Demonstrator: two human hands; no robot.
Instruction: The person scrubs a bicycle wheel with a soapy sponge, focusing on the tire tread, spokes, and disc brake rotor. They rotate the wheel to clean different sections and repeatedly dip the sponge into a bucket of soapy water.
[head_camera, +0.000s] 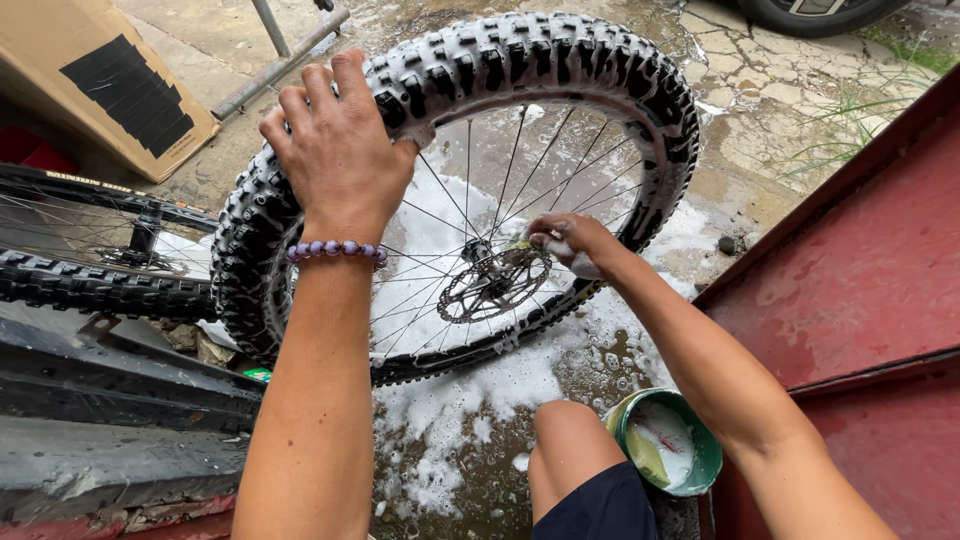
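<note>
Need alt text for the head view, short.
A person's left hand steadies an upright knobby bicycle wheel while the right hand presses a soapy sponge near its brake disc. Foam covers the wet concrete; a green bowl sits below.

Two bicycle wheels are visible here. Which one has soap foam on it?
The upright wheel in the middle, gripped on top by the left hand. The other wheel, at the left, looks dry and untouched.

Left hand (335, 150) gripping knobby bicycle wheel (560, 60), right hand (570, 240) at soapy hub — green bowl (700, 470) nearby
</note>
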